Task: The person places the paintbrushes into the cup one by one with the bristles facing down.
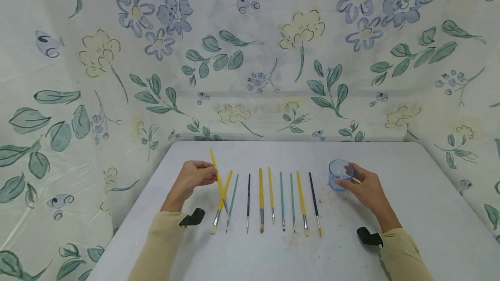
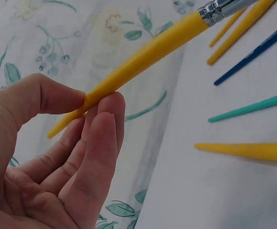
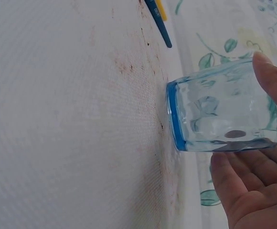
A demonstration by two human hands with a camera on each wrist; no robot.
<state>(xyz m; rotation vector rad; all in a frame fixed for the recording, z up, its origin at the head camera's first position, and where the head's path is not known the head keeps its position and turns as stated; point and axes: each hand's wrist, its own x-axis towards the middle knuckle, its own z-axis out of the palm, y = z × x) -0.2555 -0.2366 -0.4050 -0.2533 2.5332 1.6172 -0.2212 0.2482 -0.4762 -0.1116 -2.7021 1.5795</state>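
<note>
My left hand [image 1: 192,176] pinches a yellow paintbrush [image 1: 213,158] between thumb and fingertips near the tip of its handle. In the left wrist view, this brush [image 2: 148,59] slants up to a silver ferrule. Its bristle end points down toward the row in the head view, overlapping another yellow paintbrush [image 1: 228,181] with broad pale bristles. At the right, my right hand [image 1: 365,185] grips a clear bluish glass [image 1: 336,180], thumb on one side and fingers on the other. The right wrist view shows the glass [image 3: 219,107] with a blue base and see-through walls.
Several paintbrushes with teal, yellow and dark blue handles lie side by side on the white table [image 1: 234,259], bristles toward me, including a dark blue brush [image 1: 314,192] nearest the glass. Brownish specks [image 3: 124,67] mark the tabletop. Behind hangs a floral sheet [image 1: 265,64].
</note>
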